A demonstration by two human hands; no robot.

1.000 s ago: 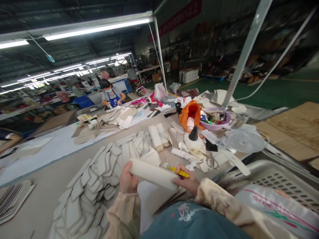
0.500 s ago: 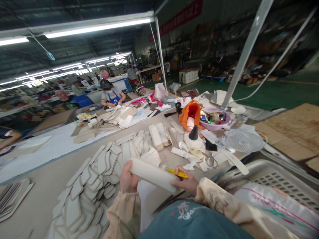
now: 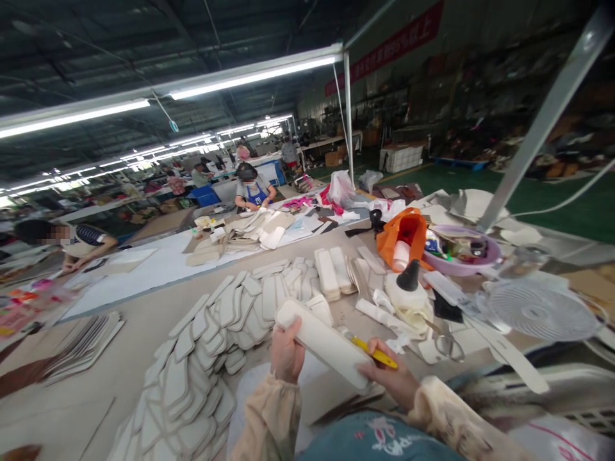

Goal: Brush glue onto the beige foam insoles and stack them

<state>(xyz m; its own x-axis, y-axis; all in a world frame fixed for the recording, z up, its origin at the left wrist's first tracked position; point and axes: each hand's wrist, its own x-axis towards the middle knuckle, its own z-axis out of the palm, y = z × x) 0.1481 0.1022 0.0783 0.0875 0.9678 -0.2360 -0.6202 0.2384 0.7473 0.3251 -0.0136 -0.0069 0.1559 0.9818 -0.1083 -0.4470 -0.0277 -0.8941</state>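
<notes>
A long off-white panel with rounded corners (image 3: 324, 342) is held tilted in front of my body. My left hand (image 3: 287, 351) is closed on its upper left end, thumb on top. At the lower right end, my right hand (image 3: 391, 371) pinches the panel's edge and also grips a yellow-handled brush (image 3: 379, 354). The brush's pale tip points left, close to the panel's upper edge. Left of my hands lies a large heap of similar off-white pieces (image 3: 192, 365), overlapping in rows. More panels stand stacked (image 3: 328, 272) behind the held one.
On the right are a white bottle with a black cone cap (image 3: 408, 291), scissors (image 3: 449, 346), an orange bag (image 3: 401, 234), a purple basin (image 3: 461, 256) and a white fan (image 3: 538, 310). Layered sheets (image 3: 86, 346) lie left. Two co-workers (image 3: 254, 189) sit across the tables.
My view has turned left, so the scene sits farther right and a co-worker shows at the left. Both hands keep hold of the panel, and the brush stays in my right hand.
</notes>
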